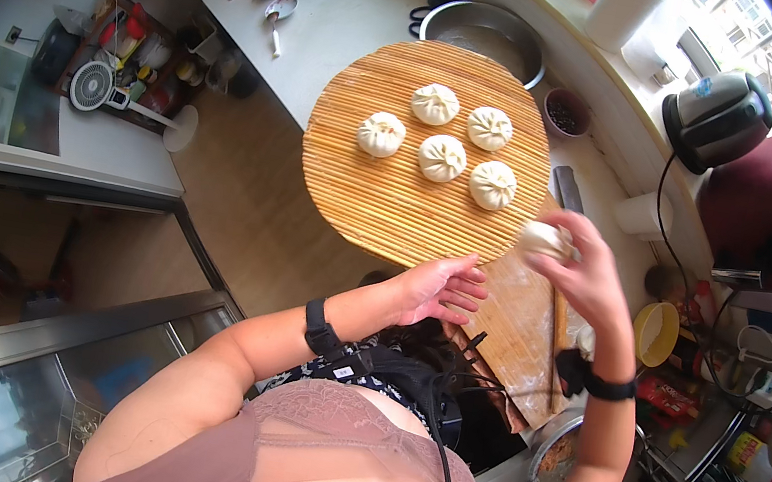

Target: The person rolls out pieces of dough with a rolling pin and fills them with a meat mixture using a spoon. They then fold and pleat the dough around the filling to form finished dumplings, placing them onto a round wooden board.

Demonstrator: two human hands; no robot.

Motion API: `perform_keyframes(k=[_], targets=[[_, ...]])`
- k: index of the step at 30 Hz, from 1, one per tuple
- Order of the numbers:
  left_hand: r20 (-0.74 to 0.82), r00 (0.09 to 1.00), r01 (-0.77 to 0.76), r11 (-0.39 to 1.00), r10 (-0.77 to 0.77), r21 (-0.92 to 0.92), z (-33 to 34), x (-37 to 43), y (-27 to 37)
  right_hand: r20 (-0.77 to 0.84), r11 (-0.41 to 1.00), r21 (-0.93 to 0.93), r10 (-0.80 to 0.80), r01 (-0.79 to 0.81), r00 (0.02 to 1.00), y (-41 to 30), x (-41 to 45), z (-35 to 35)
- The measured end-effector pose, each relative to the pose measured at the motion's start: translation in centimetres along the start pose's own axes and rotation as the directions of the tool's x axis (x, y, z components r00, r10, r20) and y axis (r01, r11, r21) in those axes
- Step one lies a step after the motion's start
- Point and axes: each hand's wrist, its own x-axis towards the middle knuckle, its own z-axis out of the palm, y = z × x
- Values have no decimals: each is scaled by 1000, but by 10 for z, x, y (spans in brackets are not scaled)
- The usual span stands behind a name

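A round slatted tray (362,199) of wood or bamboo holds several pleated stuffed buns (442,158). At its lower right edge, my right hand (579,264) grips another bun (543,240), which is blurred. My left hand (442,291) is just below the tray's near rim, palm turned up with the fingers apart, holding nothing. Under and to the right of the tray lies a floured wooden board (517,322), with a thin rolling pin (557,344) along its right side. Part of the board is hidden by the tray.
A metal basin (492,27) stands behind the tray, beside a bowl of dark contents (566,112). A cleaver-like blade (569,191) lies at the right. A bowl of filling (557,453) sits near my right forearm. An electric kettle (719,120) stands on the ledge, its cord hanging down.
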Motion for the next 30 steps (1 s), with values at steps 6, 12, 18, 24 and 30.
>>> perform_keyframes(k=[6,12,18,24,30], targets=[[-30,999,23,998,-21,57,-40,-22,-11,168,932,-180,-287,316,943,-51,93,143],[-13,998,59,995,-58,82,-53,-39,-12,79,931,-270,-233,246,969,-35,96,176],[57,995,69,968,-85,239,-36,-36,-9,-485,960,-127,160,-251,860,20,-3,86],[132,986,43,913,-104,405,20,8,-20,-697,483,-267,501,-834,513,172,-139,116],[343,918,-396,424,198,814,118,127,-47,-817,763,-234,182,-602,548,215,-177,146]])
